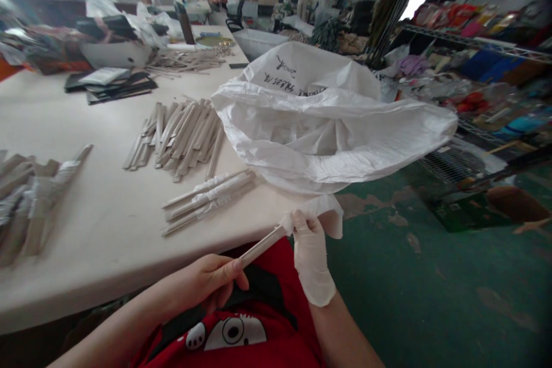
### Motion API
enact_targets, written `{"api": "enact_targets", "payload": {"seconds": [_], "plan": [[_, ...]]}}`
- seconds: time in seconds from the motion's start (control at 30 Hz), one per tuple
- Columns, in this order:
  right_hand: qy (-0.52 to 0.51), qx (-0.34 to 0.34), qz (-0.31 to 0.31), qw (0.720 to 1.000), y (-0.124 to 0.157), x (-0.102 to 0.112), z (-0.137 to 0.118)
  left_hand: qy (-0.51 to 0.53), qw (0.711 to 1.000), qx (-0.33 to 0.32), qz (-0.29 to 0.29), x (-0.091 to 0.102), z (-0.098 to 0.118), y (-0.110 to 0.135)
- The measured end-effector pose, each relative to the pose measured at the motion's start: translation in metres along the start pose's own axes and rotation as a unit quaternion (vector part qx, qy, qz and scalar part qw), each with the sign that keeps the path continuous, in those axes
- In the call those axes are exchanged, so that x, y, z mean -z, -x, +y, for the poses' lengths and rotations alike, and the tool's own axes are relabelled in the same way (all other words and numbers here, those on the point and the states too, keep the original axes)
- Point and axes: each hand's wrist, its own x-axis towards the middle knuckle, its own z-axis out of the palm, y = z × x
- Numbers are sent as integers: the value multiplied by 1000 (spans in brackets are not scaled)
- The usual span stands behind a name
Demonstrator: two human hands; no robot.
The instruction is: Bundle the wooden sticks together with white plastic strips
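Observation:
My bare left hand point(211, 283) is closed around the lower end of a thin pale stick point(261, 247), held over my lap. My right hand point(309, 253), in a white glove, pinches the stick's upper end together with a piece of white tissue point(330, 213). A few wrapped sticks point(209, 198) lie on the white table point(86, 224) just ahead of my hands. Further back lies a pile of unwrapped sticks point(183, 135).
A big open white plastic sack point(328, 121) stands at the table's right edge. Flat grey packets point(30, 195) lie at the left, dark folders point(116, 83) behind. Wire shelves with goods point(474, 69) stand at the right over a green floor. People work in the far background.

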Motion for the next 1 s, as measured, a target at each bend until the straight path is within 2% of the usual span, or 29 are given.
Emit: {"api": "enact_targets", "payload": {"seconds": [0.07,0.13,0.27,0.33,0.43,0.47,0.63,0.67,0.73,0.8,0.87,0.93,1.0], "plan": [[43,32,-6,999,4,3,-2,23,999,7,-23,0,3,1],[66,28,-39,997,11,1,-1,38,998,0,-44,2,7,0],[104,-62,-182,976,25,-8,9,45,998,-36,-30,9,7,-9],[101,-81,-195,972,27,-13,14,16,999,-50,5,12,3,-13],[61,-62,-141,986,28,-20,17,-45,992,-70,93,14,-2,-15],[54,-60,-144,986,30,-23,16,-52,988,-80,123,14,-2,-15],[79,-80,-308,945,35,-30,6,-56,974,-99,195,19,-2,-6],[71,-73,-306,947,32,-30,4,-76,973,-92,199,22,-3,-4],[37,-59,-246,967,28,-30,2,-119,967,-85,210,24,-7,-3],[12,-69,-197,978,27,-33,4,-130,961,-109,220,24,-9,-6],[26,-113,-235,965,33,-38,10,-116,959,-149,211,21,-10,-11],[39,-146,-292,944,38,-40,15,-115,960,-156,203,20,-11,-14],[5,-159,-284,945,39,-39,17,-139,957,-129,218,22,-16,-13]]}}
